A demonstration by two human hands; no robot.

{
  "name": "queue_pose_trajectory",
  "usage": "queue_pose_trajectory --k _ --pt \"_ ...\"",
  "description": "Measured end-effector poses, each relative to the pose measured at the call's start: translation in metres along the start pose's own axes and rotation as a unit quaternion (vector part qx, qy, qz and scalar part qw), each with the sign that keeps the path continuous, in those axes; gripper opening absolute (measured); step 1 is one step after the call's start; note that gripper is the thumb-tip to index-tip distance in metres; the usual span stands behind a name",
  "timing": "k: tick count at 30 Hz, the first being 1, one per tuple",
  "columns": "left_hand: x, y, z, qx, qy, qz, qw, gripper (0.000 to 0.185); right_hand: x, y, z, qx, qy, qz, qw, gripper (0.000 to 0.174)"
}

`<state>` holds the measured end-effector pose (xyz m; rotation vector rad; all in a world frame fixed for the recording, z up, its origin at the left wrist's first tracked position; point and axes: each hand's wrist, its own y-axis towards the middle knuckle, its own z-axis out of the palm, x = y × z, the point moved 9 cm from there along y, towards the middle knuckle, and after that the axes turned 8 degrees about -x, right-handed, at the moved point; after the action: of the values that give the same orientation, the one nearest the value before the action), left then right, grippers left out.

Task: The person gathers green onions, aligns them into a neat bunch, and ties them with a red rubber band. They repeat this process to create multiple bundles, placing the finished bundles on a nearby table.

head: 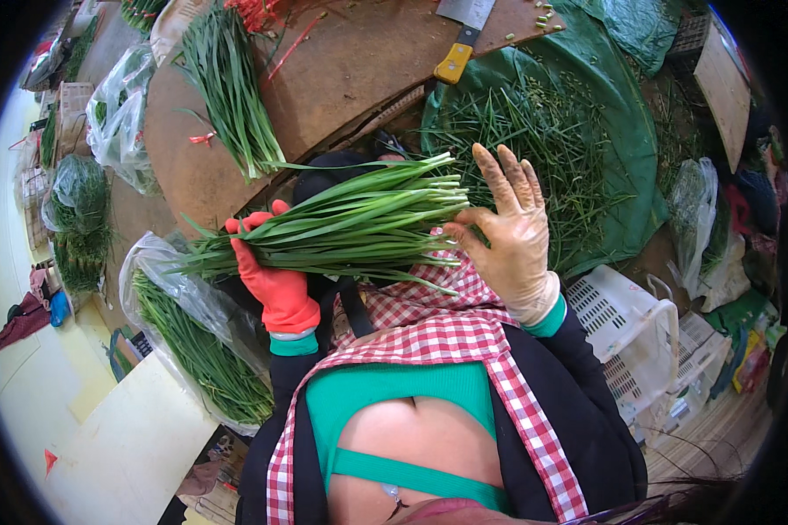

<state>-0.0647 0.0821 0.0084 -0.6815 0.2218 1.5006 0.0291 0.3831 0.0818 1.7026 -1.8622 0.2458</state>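
Note:
My left hand (272, 282), in a red glove, grips a bunch of garlic chives (354, 223) around its leafy end. The bunch lies crosswise in front of my checked apron (427, 328), pale cut stalk ends pointing right. My right hand (515, 230) wears a thin, stained, pale glove. Its thumb and forefinger come together at the stalk ends while the other fingers stand raised. Whether a stalk is pinched between them is not clear. A second bunch of chives (230, 92) rests on the brown board (341, 79) beyond my left hand.
A cleaver with a yellow handle (455, 62) lies at the board's edge, handle overhanging. Trimmed leaves cover a green sheet (630, 197) at right. White plastic crates (620, 315) stand by my right elbow. At left, a clear bag (190, 275) holds more chives; red ties (202, 139) lie on the board.

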Motion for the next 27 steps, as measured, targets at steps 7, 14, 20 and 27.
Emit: queue_pose_trajectory --k 7,14,20,27 --pt "-0.003 -0.002 0.003 0.005 0.013 0.012 1.0 0.029 0.014 -0.002 0.021 0.015 0.002 -0.03 0.999 0.014" --pt "-0.001 0.001 -0.007 0.004 -0.032 -0.018 0.999 0.028 -0.026 0.01 -0.039 -0.057 0.024 -0.021 0.998 0.005" --pt "0.005 0.005 -0.014 -0.02 -0.044 -0.035 0.998 0.025 -0.061 -0.009 -0.074 -0.075 -0.054 0.119 0.989 0.017" --pt "-0.001 -0.001 -0.002 0.009 -0.014 -0.002 1.0 0.026 0.007 -0.014 0.028 0.018 0.146 0.039 0.988 0.02"
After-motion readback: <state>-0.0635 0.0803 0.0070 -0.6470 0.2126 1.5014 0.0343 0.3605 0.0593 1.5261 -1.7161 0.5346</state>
